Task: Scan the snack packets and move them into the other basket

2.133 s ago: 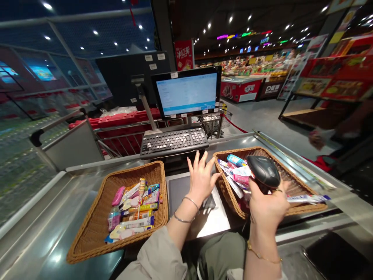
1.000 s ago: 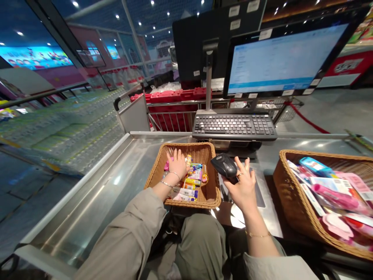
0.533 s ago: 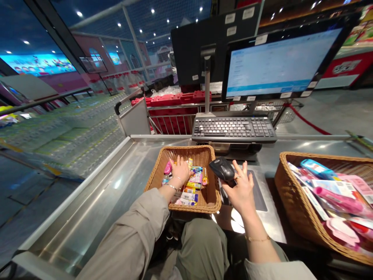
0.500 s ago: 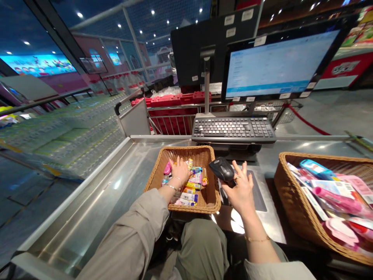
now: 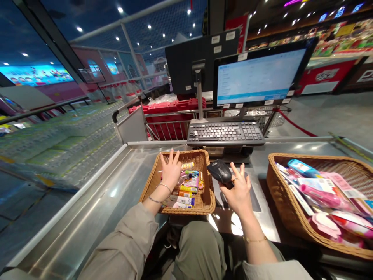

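My left hand is over the left part of a small wicker basket, its fingers spread and pointing at the far rim. Whether it touches anything beneath is hidden. Beside it in that basket lie several small tubes and packets, among them a yellow tube and a white tube with a blue end. My right hand is just right of the basket, holding a black barcode scanner between thumb and curled finger. Its other fingers stick up, and the scanner's head points left toward the basket.
A larger wicker basket on the right is piled with pink and blue packaged goods. Behind the metal counter stand a keyboard and a lit monitor. Stacked bottle packs are at left, beyond the counter edge.
My left hand has lifted a little and shifted left inside the small basket, its fingers spreading wider. My right hand stays by the basket with the scanner. The view has turned slightly right.
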A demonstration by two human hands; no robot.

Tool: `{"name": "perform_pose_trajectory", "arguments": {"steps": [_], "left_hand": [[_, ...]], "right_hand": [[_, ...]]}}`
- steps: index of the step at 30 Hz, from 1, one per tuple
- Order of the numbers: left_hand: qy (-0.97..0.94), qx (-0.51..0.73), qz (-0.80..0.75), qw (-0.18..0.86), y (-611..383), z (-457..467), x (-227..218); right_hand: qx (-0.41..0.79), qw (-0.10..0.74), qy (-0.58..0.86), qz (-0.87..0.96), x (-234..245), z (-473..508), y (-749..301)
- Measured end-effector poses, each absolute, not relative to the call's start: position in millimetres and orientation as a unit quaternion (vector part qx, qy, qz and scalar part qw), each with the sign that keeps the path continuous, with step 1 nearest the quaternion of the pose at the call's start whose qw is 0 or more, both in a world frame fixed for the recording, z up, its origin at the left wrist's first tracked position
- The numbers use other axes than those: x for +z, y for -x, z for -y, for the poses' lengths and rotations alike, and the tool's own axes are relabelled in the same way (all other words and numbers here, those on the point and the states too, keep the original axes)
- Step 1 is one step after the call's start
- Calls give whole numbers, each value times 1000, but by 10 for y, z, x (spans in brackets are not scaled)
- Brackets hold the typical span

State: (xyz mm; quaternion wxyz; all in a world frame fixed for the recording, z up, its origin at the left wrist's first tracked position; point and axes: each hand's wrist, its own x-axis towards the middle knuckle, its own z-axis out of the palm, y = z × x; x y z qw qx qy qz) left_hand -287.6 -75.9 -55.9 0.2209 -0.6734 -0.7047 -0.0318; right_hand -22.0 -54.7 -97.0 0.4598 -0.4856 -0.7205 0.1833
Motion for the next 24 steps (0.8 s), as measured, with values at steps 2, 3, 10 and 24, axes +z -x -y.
{"name": "perform_pose_trajectory", "arguments": {"steps": [2, 3, 10, 24], "left_hand": [[673, -63, 696, 240, 2818, 829, -492], [673, -78, 694, 246, 2783, 856, -467], [660, -164, 687, 256, 2507, 861, -347], [643, -227, 693, 233, 2019, 626, -214]], "right_hand": [[172, 464, 476, 727, -972, 549, 191], [167, 463, 470, 733, -970, 550, 174], [126, 473, 463, 739, -892, 582, 63], [48, 474, 470, 743, -790, 608, -119]]}}
